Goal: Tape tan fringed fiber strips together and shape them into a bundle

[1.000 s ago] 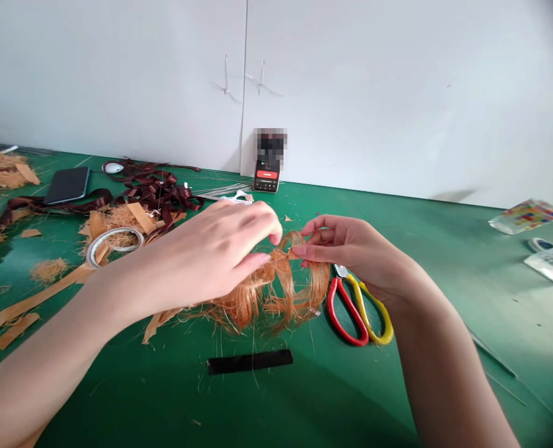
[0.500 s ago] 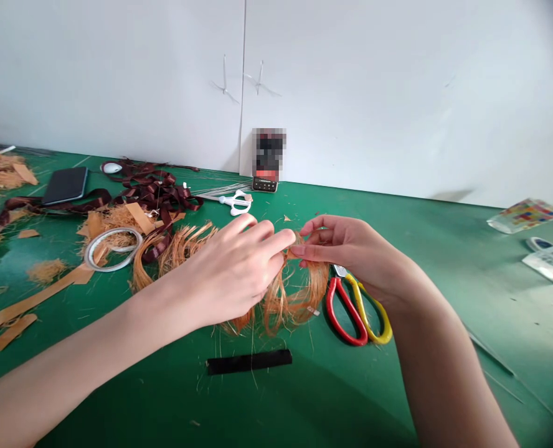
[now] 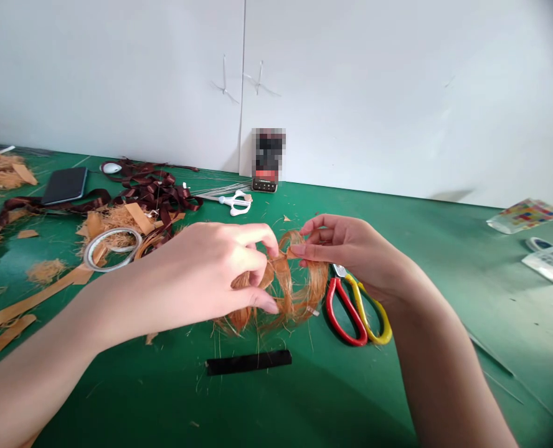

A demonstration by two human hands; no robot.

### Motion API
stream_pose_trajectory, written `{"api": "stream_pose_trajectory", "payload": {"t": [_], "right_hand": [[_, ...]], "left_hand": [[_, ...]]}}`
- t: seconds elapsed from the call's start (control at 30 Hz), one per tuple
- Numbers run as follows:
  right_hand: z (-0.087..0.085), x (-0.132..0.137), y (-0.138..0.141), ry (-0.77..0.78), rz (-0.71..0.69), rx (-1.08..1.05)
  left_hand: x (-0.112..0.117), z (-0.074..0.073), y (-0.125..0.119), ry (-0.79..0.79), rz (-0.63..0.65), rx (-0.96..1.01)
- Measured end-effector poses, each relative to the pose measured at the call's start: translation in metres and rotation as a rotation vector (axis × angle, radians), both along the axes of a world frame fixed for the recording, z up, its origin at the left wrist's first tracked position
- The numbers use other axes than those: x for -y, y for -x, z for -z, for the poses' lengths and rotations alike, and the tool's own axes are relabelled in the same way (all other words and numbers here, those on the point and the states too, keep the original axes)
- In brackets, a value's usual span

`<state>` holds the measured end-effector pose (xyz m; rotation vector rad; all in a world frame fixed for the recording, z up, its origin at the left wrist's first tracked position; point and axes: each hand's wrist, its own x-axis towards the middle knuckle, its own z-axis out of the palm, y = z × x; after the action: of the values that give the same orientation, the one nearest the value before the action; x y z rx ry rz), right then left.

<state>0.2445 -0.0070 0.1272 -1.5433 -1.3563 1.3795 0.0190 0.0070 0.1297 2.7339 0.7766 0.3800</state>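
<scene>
A bundle of orange-brown, hair-like fibres (image 3: 282, 280) is bent into loops just above the green table. My right hand (image 3: 346, 246) pinches the top of the loops between thumb and fingertips. On the other side, my left hand (image 3: 211, 264) has its thumb apart from its curved fingers, with strands showing in the gap; the fingertips are at the fibres, and part of the bundle is hidden behind that hand. Scissors with one red and one yellow handle (image 3: 358, 311) lie below my right hand, their blades mostly covered. A short black strip (image 3: 249, 362) lies nearer to me.
On the left are a tape roll (image 3: 88, 252), tan strips (image 3: 15, 331), fibre scraps (image 3: 47, 271), dark brown ribbon (image 3: 164, 186) and a dark phone-like slab (image 3: 65, 185). White-handled scissors (image 3: 236, 202) lie behind. Plastic packets (image 3: 524, 216) are at right; a white wall stands at the back.
My left hand has opened from a pinch near my right fingertips, its thumb moving down and away from the fingers. My right hand keeps its pinch in the same place.
</scene>
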Motion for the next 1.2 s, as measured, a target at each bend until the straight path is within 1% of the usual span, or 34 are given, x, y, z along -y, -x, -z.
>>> {"api": "stream_pose_trajectory", "payload": {"t": [0.07,0.13,0.17,0.23,0.37,0.47,0.6,0.73,0.87,1.03,1.2], "right_hand": [[0.0,0.0,0.0,-0.003,0.004,-0.005],[0.0,0.001,-0.001,-0.008,0.005,-0.018],[0.001,0.001,-0.001,-0.01,0.004,-0.024],[0.001,0.001,-0.002,-0.016,0.0,-0.024],[0.0,0.001,-0.001,-0.021,-0.017,-0.006],[-0.002,0.002,0.001,-0.028,-0.013,0.003],[-0.004,0.003,0.002,-0.021,-0.017,-0.016],[-0.004,0.003,0.002,-0.02,-0.017,-0.024],[-0.003,0.002,0.002,-0.015,-0.017,-0.028],[-0.004,0.002,0.001,-0.009,-0.032,-0.053],[-0.005,0.003,0.0,0.006,-0.031,-0.059]], "left_hand": [[0.0,-0.002,0.0,0.093,-0.087,0.055],[-0.004,-0.001,0.001,0.126,-0.213,0.099],[-0.006,0.0,0.002,0.143,-0.265,0.099],[-0.011,0.004,0.003,0.215,-0.32,0.056],[-0.014,0.01,-0.001,0.392,-0.334,-0.025],[-0.011,0.009,-0.006,0.44,-0.333,-0.047],[-0.007,0.009,-0.008,0.455,-0.293,-0.021],[-0.005,0.01,-0.007,0.415,-0.302,-0.022],[-0.005,0.012,-0.008,0.439,-0.316,-0.004],[-0.007,0.017,-0.012,0.424,-0.318,0.1],[-0.017,0.015,-0.004,0.471,-0.267,0.066]]}}
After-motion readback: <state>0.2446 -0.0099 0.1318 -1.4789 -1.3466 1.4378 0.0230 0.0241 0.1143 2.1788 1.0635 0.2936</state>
